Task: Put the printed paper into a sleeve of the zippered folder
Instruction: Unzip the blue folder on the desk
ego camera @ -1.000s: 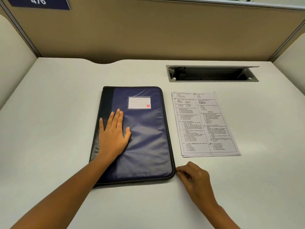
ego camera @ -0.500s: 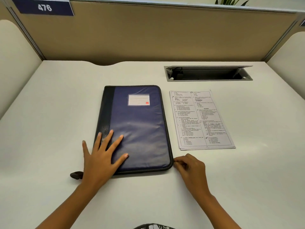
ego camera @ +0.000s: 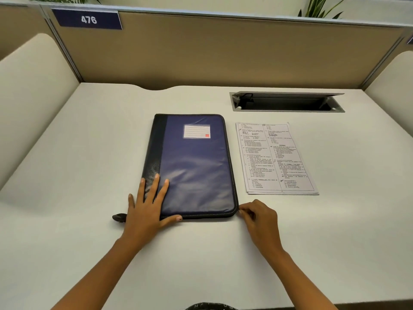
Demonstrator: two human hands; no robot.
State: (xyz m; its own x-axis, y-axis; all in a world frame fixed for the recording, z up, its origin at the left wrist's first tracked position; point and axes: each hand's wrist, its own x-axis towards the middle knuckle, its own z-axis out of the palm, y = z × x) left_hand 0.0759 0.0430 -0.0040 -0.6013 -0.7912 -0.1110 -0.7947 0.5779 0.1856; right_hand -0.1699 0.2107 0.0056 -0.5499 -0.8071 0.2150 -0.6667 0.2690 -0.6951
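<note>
A dark blue zippered folder (ego camera: 194, 166) lies closed and flat on the white desk (ego camera: 67, 175), with a white label near its top. Right of it lies the printed paper (ego camera: 276, 157), a thin stack face up. My left hand (ego camera: 148, 206) rests flat with spread fingers on the folder's near left corner, pressing it down. My right hand (ego camera: 259, 217) pinches at the folder's near right corner, where the zipper runs; the pull itself is hidden by my fingertips. A small black tab (ego camera: 119, 217) sticks out left of my left hand.
An open cable tray (ego camera: 288, 104) is sunk into the desk at the back right. Beige partition walls (ego camera: 201, 54) close the desk at the back and both sides, with a "476" sign (ego camera: 88, 19) at the top left.
My left hand slid from the middle of the folder's cover down to its near left corner. My right hand stayed at the near right corner. The camera view tilted upward.
</note>
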